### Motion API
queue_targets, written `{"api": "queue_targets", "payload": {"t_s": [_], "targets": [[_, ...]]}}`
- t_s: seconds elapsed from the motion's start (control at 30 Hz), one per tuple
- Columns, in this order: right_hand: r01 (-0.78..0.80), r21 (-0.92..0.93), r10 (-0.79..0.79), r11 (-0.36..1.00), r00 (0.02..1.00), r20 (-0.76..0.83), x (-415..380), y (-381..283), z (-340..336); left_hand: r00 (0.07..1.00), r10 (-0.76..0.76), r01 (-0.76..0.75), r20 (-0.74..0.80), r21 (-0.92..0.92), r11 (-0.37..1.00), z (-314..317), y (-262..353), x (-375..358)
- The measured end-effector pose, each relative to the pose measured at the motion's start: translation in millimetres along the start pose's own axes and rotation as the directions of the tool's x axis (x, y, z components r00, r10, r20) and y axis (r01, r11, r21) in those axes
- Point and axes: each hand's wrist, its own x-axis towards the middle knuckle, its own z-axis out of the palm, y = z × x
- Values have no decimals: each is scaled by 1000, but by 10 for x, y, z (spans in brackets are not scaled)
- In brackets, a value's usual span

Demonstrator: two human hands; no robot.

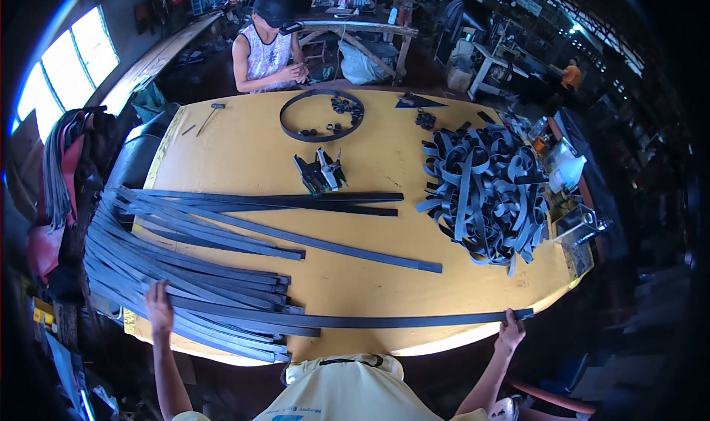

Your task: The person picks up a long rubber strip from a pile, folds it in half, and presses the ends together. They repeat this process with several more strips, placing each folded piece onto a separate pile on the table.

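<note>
A long dark strap (384, 322) lies stretched along the near side of the yellow table (355, 273). Its right end is pinched in my right hand (510, 331), near the table's front right edge. At the left, my left hand (159, 306) is on the strap's other part, over a fanned pile of dark straps (222, 291); whether its fingers grip anything is too small to tell. Farther in, a single strap (370, 257) and a few others (362, 197) lie toward the middle. A tangled heap of strips (481, 192) sits on the right.
Clamp-like tools (320, 172), a black hoop (282, 118) with small rolled pieces, a hammer (210, 118) and a black triangular piece (420, 101) lie farther back. A person (270, 51) in a cap is at the far edge. A clear container (577, 225) stands right.
</note>
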Motion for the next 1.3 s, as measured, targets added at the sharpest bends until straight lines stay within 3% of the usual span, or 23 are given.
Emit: {"api": "queue_targets", "payload": {"t_s": [0.07, 0.2, 0.33, 0.37, 0.4, 0.43, 0.5, 0.53, 0.57, 0.6, 0.63, 0.67, 0.73, 0.77, 0.8, 0.87, 0.93, 1.07, 1.1, 1.13, 1.2, 1.23, 1.3], "targets": [[-57, -39, 50, 998, 986, -156, 172, 98, -133, 990, -84, 96, -118, 98, 991, -406, -216, 91], [-138, -59, 127, 989, 979, -160, 353, 317, -239, 977, 14, 38, -212, 241, 970, -1056, -134, 551], [-255, 6, 255, 967, 966, -37, 420, 381, 149, 932, 57, 75, -357, 344, 936, -1129, -688, 1396], [-201, 42, 197, 979, 976, 93, 519, 527, 290, 919, 63, 88, -389, 359, 929, -1222, -682, 1683], [-21, 128, -10, 992, 973, 231, 531, 725, 482, 916, -8, 217, -401, 477, 852, -1204, -670, 1914], [-193, 173, 163, 966, 971, 172, 403, 578, 914, 871, -234, 431, -432, 442, 787, -1020, -728, 2093], [-200, 194, 143, 961, 952, 272, 296, 792, 1444, 799, -420, 578, -429, 360, 732, -557, -727, 2279], [-255, 218, 205, 942, 952, 227, -58, 639, 1800, 815, -434, 526, -385, 176, 832, -333, -580, 2316], [-290, 210, 221, 934, 927, 302, -49, 847, 1948, 870, -339, 386, -359, 64, 920, -99, -345, 2281], [-339, 173, 286, 925, 919, 273, -164, 924, 2115, 906, -25, 64, -423, 77, 995, 257, -140, 2119], [-351, 156, 283, 923, 897, 340, -226, 1066, 2192, 952, -24, 18, -305, -22, 1000, 356, 330, 1969], [-412, 81, 360, 907, 863, 355, -305, 1139, 2233, 983, 53, -97, -176, -255, 962, 294, 848, 1700], [-430, 45, 373, 902, 828, 418, -418, 1283, 2234, 991, 119, -88, 53, -404, 910, 516, 1580, 985], [-453, 5, 418, 892, 826, 377, -473, 1301, 2234, 907, 357, -277, 222, -325, 904, 729, 1765, 647], [-453, -2, 419, 892, 824, 380, -521, 1280, 2204, 906, 343, -161, 250, -545, 823, 717, 2051, 308], [-360, -366, 496, 858, 768, 406, -587, 1221, 1989, 853, 448, -269, 269, -508, 818, 730, 2449, -213], [-358, -319, 471, 878, 769, 432, -641, 1497, 1835, 824, 447, -275, 348, -443, 853, 771, 2622, -506], [-241, -471, 518, 849, 559, 648, -1432, 1441, 1717, 842, 389, -239, 375, -387, 891, 698, 2729, -577], [-208, -505, 537, 837, 489, 688, -1636, 1462, 1719, 838, 421, -266, 348, -415, 870, 747, 2734, -560], [-173, -533, 552, 828, 416, 722, -1834, 1476, 1738, 888, 418, -308, 192, -427, 850, 810, 2756, -555], [-31, -475, 472, 879, 187, 861, -2219, 1407, 1799, 898, 418, -269, 137, -580, 769, 670, 2871, -401], [-32, -466, 464, 884, 171, 869, -2435, 1316, 1853, 895, 435, -294, 98, -606, 740, 460, 2973, -279], [21, -181, 182, 983, -54, 982, -2862, 1139, 1989, 873, 481, -400, -72, -671, 624, -62, 3259, -23]]}}
